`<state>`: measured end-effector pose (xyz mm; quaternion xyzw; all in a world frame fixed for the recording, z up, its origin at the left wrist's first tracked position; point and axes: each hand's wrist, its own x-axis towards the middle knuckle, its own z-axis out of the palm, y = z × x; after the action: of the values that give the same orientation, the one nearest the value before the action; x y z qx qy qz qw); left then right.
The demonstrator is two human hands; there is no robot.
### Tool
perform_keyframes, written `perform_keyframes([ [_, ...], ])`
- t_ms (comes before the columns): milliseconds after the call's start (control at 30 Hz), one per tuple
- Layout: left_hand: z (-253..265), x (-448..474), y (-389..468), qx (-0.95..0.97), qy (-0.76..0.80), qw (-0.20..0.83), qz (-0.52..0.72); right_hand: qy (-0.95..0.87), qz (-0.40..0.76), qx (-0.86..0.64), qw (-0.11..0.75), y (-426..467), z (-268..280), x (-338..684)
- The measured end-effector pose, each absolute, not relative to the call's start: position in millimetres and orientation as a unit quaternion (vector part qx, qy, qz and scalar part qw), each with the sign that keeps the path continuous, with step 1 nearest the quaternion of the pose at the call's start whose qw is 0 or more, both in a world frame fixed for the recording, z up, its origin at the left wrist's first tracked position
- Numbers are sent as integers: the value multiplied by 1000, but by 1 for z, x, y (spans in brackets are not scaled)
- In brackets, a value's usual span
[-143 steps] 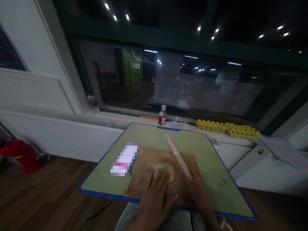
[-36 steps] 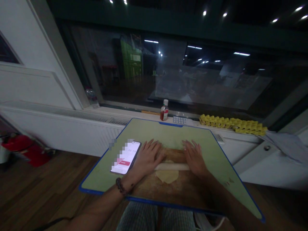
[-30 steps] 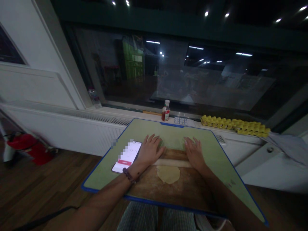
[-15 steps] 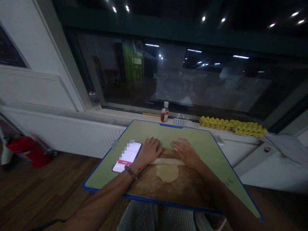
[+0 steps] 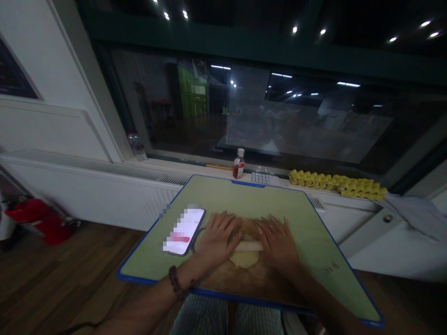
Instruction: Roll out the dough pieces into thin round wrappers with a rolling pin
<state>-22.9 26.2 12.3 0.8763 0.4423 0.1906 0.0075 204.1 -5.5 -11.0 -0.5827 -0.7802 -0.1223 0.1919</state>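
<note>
A pale rolling pin (image 5: pixel 248 246) lies across a flat sheet of dough (image 5: pixel 245 260) on a brown wooden board (image 5: pixel 240 281). My left hand (image 5: pixel 219 238) rests palm down over the pin's left end, its fingers stretched out. Over the right end is my right hand (image 5: pixel 278 241), also flat, with spread fingers and a ring. Both palms hide the ends of the pin. Part of the dough shows on the near side of the pin. To the left of my left hand lies a phone (image 5: pixel 185 231) with a lit screen.
The board is on a small green table (image 5: pixel 216 190) with a blue edge. Behind it, the window sill holds a small bottle of red liquid (image 5: pixel 239 165), yellow egg cartons (image 5: pixel 335 183) and a clear bottle (image 5: pixel 137 145). A red fire extinguisher (image 5: pixel 40 221) stands on the floor at left.
Both hands and the rolling pin have moved toward me over the dough. Less of the dough shows on the near side of the pin.
</note>
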Motion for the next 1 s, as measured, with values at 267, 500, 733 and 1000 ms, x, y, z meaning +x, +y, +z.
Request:
perform_keyframes([
  [267,15,-14,78,855,475,-50,205,-765,-128,-604,181,42,-2,204],
  [500,10,-13,108,832,525,-37,175,-777,-155,-608,59,72,-5,208],
  [733,5,-13,101,837,523,-26,157,-797,-142,-587,15,65,-6,209],
  [1000,9,-15,77,860,482,-30,165,-793,-111,-598,22,38,-3,205],
])
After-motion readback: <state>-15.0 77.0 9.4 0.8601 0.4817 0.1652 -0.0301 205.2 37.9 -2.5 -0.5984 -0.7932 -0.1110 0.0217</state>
